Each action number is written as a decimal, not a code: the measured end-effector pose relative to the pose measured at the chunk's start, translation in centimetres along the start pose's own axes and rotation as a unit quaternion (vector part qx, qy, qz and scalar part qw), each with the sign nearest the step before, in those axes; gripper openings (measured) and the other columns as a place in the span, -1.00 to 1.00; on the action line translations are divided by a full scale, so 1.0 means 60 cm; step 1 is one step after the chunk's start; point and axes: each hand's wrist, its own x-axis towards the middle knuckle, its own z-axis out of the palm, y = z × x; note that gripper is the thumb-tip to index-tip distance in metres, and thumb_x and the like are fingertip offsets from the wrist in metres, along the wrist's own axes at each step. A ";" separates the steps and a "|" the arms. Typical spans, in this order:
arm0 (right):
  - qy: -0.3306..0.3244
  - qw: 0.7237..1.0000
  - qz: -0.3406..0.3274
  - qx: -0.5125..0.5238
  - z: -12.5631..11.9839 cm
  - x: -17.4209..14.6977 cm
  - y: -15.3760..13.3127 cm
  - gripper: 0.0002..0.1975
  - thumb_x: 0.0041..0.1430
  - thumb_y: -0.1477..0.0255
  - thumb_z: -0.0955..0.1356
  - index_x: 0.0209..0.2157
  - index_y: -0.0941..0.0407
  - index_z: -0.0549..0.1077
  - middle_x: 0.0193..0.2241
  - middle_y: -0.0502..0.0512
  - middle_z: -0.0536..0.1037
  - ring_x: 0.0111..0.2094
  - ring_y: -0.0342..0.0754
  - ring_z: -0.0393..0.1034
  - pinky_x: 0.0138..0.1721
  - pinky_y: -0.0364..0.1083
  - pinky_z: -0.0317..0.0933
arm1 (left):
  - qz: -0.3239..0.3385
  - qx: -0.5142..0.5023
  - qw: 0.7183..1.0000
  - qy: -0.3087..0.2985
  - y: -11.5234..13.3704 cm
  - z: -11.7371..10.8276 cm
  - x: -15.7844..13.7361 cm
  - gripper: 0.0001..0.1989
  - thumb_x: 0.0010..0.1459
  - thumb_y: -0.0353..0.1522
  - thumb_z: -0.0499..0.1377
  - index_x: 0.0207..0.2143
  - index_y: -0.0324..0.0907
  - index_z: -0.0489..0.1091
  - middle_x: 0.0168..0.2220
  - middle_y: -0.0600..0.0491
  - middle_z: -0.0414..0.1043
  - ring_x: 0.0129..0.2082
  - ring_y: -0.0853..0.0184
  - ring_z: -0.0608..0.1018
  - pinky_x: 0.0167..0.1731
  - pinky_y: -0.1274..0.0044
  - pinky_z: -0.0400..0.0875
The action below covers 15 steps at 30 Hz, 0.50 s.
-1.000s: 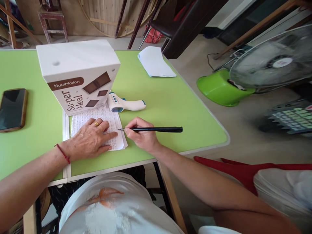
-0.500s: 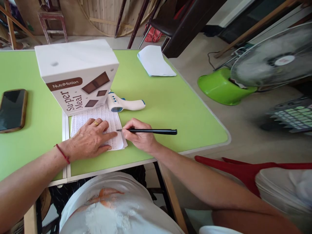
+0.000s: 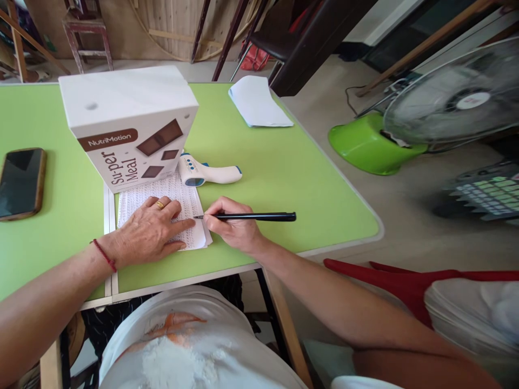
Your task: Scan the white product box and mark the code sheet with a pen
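My left hand [image 3: 154, 229] lies spread on a sheet of paper [image 3: 170, 190] covered in rows of small handwriting, its index finger stretched toward the right edge. Pinched in my right hand [image 3: 233, 227] is a black pen [image 3: 263, 216], its tip at the paper close to my left index fingertip. The pen's barrel points right, almost level. A white NutriMotion box [image 3: 133, 124] stands upright at the paper's far end and hides part of it. Beside the box, a white and blue infrared thermometer [image 3: 208, 173] lies on its side, touching or nearly touching the paper.
A phone [image 3: 22, 183] lies at the left of the green table [image 3: 308, 178]. Folded white paper [image 3: 259, 101] rests near the far right corner. Off the table's right side are a fan [image 3: 458, 97], a green plastic stool [image 3: 373, 145] and a red chair [image 3: 405, 286].
The pen's back end has shifted very slightly to the right and up. My left hand stays where it was on the paper.
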 end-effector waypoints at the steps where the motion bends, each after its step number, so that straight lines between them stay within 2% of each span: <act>1: 0.006 1.000 0.001 -0.003 0.000 0.000 0.000 -0.87 0.05 0.47 0.31 -0.55 0.07 0.31 -0.67 -0.13 0.35 -0.68 -0.23 0.14 -0.64 -0.20 0.02 | -0.001 0.001 1.000 -0.001 0.000 0.000 0.000 -0.64 0.30 -0.20 0.09 0.10 -0.07 0.36 -0.18 -0.09 0.29 -0.26 0.13 0.35 -0.20 0.32 0.26; 5: 0.021 1.000 0.005 -0.015 0.000 0.001 -0.001 -0.86 0.03 0.48 0.31 -0.56 0.07 0.28 -0.69 -0.14 0.32 -0.68 -0.24 0.11 -0.64 -0.21 0.02 | 0.002 -0.002 1.000 0.002 0.000 0.001 0.000 -0.64 0.30 -0.20 0.09 0.09 -0.08 0.36 -0.19 -0.09 0.29 -0.25 0.14 0.35 -0.20 0.32 0.26; 15: 0.007 1.000 -0.007 0.003 0.000 0.002 -0.002 -0.87 0.01 0.49 0.30 -0.58 0.08 0.29 -0.68 -0.12 0.35 -0.68 -0.25 0.11 -0.66 -0.22 0.01 | 0.003 0.002 1.000 0.007 -0.001 0.002 -0.002 -0.64 0.30 -0.19 0.09 0.10 -0.07 0.37 -0.19 -0.09 0.29 -0.26 0.14 0.35 -0.21 0.33 0.26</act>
